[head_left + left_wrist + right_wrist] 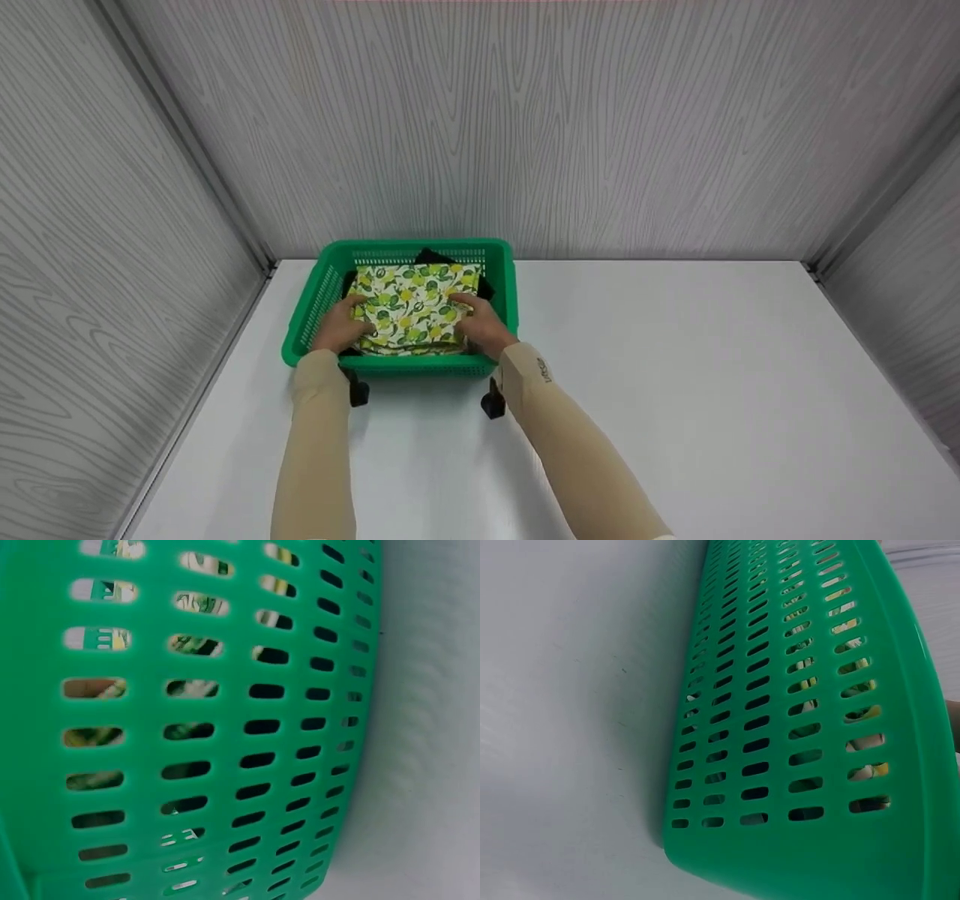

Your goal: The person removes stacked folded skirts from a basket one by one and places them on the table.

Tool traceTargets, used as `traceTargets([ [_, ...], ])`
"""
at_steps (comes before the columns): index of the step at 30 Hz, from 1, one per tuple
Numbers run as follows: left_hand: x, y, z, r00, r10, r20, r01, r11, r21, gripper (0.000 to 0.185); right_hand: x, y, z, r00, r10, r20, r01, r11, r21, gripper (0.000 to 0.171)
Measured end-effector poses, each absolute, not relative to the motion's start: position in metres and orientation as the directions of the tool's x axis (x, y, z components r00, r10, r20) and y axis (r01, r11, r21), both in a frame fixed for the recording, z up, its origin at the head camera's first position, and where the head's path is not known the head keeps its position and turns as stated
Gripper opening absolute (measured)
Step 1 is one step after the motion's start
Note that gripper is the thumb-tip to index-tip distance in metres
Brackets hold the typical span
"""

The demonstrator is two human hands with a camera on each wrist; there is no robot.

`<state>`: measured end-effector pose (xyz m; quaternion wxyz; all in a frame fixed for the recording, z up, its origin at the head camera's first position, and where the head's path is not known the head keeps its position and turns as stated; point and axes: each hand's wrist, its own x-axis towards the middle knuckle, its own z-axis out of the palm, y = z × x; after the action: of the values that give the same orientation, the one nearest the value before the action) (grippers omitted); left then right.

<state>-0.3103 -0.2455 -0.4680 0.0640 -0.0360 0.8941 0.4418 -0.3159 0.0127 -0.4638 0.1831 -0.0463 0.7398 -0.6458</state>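
A folded cloth with a yellow and green lemon print lies in a green plastic basket. At the cloth's left edge my left hand holds it, thumb on top. My right hand holds the opposite edge the same way. Some fingers are hidden under or beside the cloth. Black fabric shows behind and around the printed cloth. The slotted basket wall fills much of the left wrist view and right wrist view, with bits of patterned cloth visible through the slots.
The basket stands on a white table, near the grey wood-grain back panel. A similar side panel rises on the left, another on the right. White tabletop extends right of the basket.
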Motion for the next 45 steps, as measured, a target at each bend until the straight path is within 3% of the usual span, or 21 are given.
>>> traceTargets([
  [5, -0.3126, -0.2461, -0.4695, -0.985, 0.028, -0.168, -0.118, 0.596, 0.794, 0.061, -0.3171, 0.0113, -0.4669, -0.926, -0.291, -0.242, 0.182, 0.216, -0.959, 0.044],
  [9, -0.3119, -0.2461, -0.4678, -0.983, 0.026, -0.182, -0.133, 0.581, 0.803, 0.063, -0.3180, 0.0101, -0.4693, -0.934, -0.273, -0.230, 0.184, 0.185, -0.965, 0.037],
  [16, -0.3121, -0.2475, -0.4670, -0.981, 0.036, -0.191, -0.131, 0.606, 0.785, 0.067, -0.3177, 0.0069, -0.4675, -0.957, -0.230, -0.175, 0.125, 0.215, -0.968, 0.042],
  [25, -0.3101, -0.2449, -0.4691, -0.976, 0.059, -0.210, -0.137, 0.581, 0.802, 0.065, -0.3187, 0.0123, -0.4695, -0.931, -0.320, -0.177, 0.116, 0.201, -0.973, 0.067],
  [30, -0.3098, -0.2450, -0.4698, -0.980, 0.040, -0.196, -0.132, 0.612, 0.780, 0.066, -0.3166, 0.0121, -0.4680, -0.942, -0.287, -0.173, 0.126, 0.176, -0.976, 0.066],
  [39, -0.3095, -0.2437, -0.4689, -0.966, -0.064, -0.252, -0.241, 0.589, 0.772, 0.076, -0.3181, 0.0095, -0.4690, -0.953, -0.237, -0.189, 0.145, 0.192, -0.971, 0.065],
  [45, -0.3093, -0.2457, -0.4685, -0.968, -0.015, -0.250, -0.207, 0.612, 0.764, 0.077, -0.3200, 0.0076, -0.4690, -0.958, -0.209, -0.196, 0.155, 0.197, -0.968, 0.063],
])
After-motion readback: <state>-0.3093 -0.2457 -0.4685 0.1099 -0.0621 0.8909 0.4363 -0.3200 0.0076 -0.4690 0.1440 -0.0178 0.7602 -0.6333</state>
